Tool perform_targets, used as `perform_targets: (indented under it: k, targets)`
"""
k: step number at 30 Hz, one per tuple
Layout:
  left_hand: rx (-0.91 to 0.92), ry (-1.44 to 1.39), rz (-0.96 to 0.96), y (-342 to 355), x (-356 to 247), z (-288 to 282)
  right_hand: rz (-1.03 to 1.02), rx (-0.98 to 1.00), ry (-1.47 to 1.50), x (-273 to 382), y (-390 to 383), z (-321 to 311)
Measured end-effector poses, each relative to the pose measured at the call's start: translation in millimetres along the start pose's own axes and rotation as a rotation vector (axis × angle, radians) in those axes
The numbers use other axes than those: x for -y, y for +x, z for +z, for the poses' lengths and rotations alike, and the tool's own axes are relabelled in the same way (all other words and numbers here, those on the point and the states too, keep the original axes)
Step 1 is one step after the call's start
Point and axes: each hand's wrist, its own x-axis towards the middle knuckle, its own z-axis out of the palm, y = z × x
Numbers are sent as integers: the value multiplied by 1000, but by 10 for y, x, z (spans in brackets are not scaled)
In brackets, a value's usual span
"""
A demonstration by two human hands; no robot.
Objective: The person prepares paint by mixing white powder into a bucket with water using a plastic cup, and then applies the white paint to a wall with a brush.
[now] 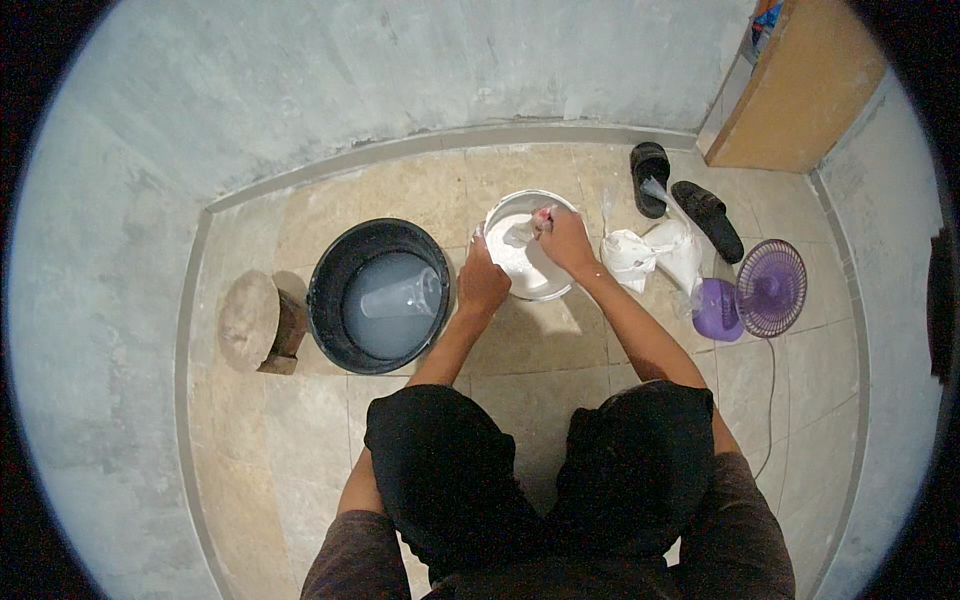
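A white bucket (531,292) stands on the floor in front of me, with white paste or powder (522,262) inside. My left hand (482,277) is closed on the bucket's left rim. Over the bucket's mouth, my right hand (566,240) is closed round a small tool with a red part (543,214); a pale, flat end (518,235) shows beside it, low in the bucket. Most of the tool is hidden by my fingers, so its exact kind is unclear. White smears mark the inner wall.
Left of the bucket is a black tub (325,345) of cloudy water with a clear plastic cup (400,297) in it. Farther left sits a round-topped stool (247,320). White bags (650,253), black slippers (708,212), a purple fan (770,288) and an open wooden door (795,95) are to the right.
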Motion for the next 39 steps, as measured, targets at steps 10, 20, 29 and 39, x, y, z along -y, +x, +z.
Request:
perform_targets:
  k: [10, 20, 29, 39]
  targets:
    - [20, 8, -50, -21, -48, -15, 93, 93, 257, 245, -8, -297]
    - [66, 23, -85, -92, -196, -105, -348, 219, -54, 171, -214, -183]
    - [54, 8, -38, -62, -128, -58, -340, 116, -109, 223, -222, -109]
    - [82, 45, -104, -83, -175, -86, -207, 78, -50, 166, -202, -21]
